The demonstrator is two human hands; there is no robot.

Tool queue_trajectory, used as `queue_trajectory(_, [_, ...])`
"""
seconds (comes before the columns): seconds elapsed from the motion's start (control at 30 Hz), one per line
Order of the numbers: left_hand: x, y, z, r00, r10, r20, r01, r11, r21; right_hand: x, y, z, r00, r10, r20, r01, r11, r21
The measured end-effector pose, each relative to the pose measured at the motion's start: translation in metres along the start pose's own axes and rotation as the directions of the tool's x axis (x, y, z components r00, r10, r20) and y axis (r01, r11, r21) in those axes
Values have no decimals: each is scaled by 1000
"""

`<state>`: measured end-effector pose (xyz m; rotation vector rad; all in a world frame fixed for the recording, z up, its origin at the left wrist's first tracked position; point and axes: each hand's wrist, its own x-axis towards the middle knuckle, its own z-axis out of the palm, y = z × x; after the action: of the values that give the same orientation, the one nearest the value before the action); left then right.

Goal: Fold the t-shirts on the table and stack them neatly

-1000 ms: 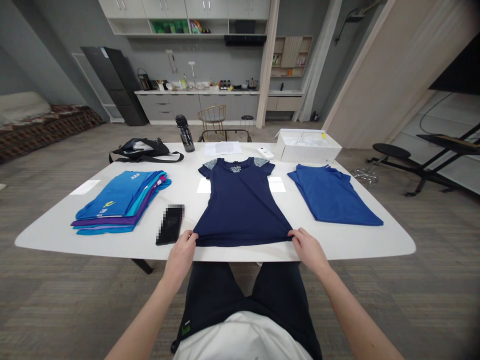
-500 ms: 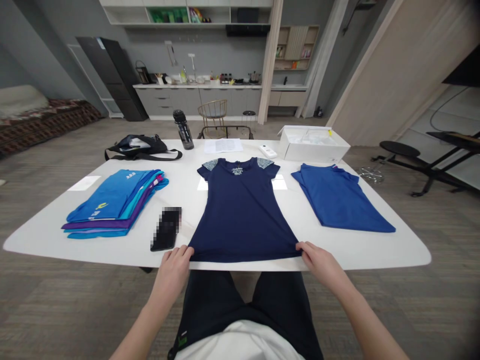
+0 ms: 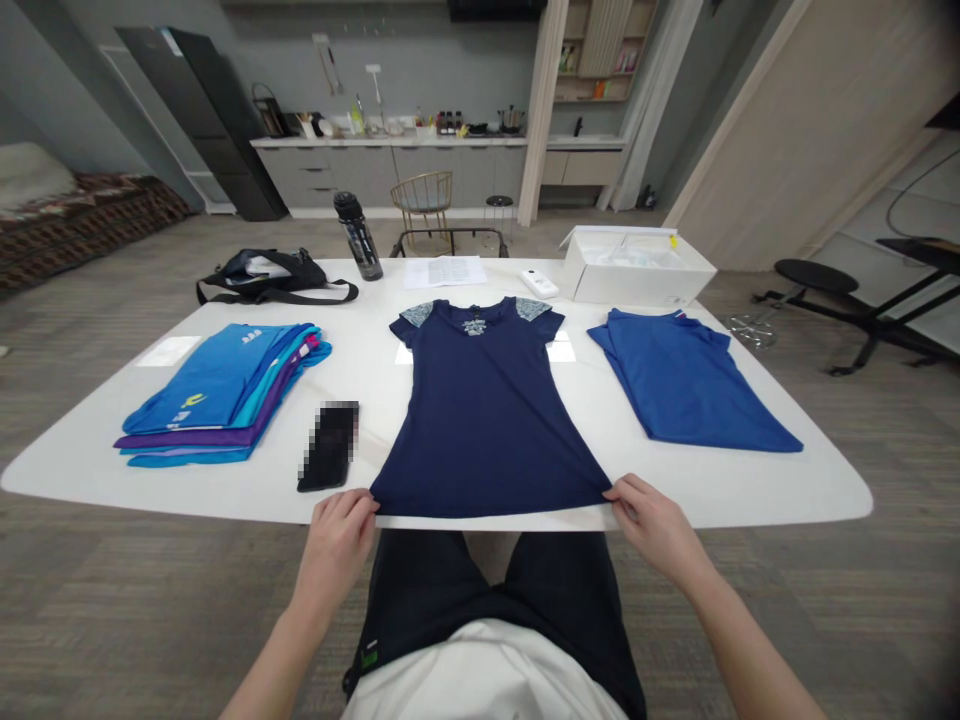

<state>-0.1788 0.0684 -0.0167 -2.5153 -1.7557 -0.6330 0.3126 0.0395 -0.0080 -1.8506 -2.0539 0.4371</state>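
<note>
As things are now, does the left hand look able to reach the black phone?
Probably yes. The phone lies just beyond the left hand, with nothing on top of it or between them, though the fingers would first have to release the navy shirt.

Shirt (image 3: 491, 420), navy, with mottled grey-blue shoulders and a pale print at the neck. Stack (image 3: 217, 385), blue, turquoise and purple, bearing white and yellow marks. Garment (image 3: 686, 380), plain royal blue. Table (image 3: 555, 500), white. Box (image 3: 630, 282), white. Bag (image 3: 262, 280), black. Sofa (image 3: 97, 220), brown-patterned below a pale cover.
</note>
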Motion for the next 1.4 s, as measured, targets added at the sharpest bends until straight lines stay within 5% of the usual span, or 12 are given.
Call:
queue_trajectory(0.47, [-12,1,-6,997,12,80,-19,996,92,-6,-7,0,997,-5,78,1,999,53])
queue_trajectory(0.6, [9,8,-9,999,-7,33,7,1000,0,5,-13,-8,999,11,33,-14,997,81])
queue_trajectory(0.73, [87,13,4,1000,7,0,-7,979,-204,65,-24,-13,999,2,-36,2,993,116])
queue_trajectory(0.87, [203,7,42,1000,16,-4,-17,961,-275,172,-35,-6,994,-65,-88,77,987,139])
queue_trajectory(0.97, [281,-11,67,986,-167,25,169,968,-186,258,-35,0,992,4,-130,10,994,113])
queue_trajectory(1.03, [321,-29,77,936,-352,20,352,928,-126,308,-30,0,985,98,-144,-85,992,96])
queue_trajectory(1.2, [388,-74,92,818,-575,-16,573,817,-61,398,0,0,917,345,-202,-342,938,50])
queue_trajectory(1.4, [433,-93,129,914,-379,141,358,921,155,448,28,35,935,320,-155,-324,946,-3])
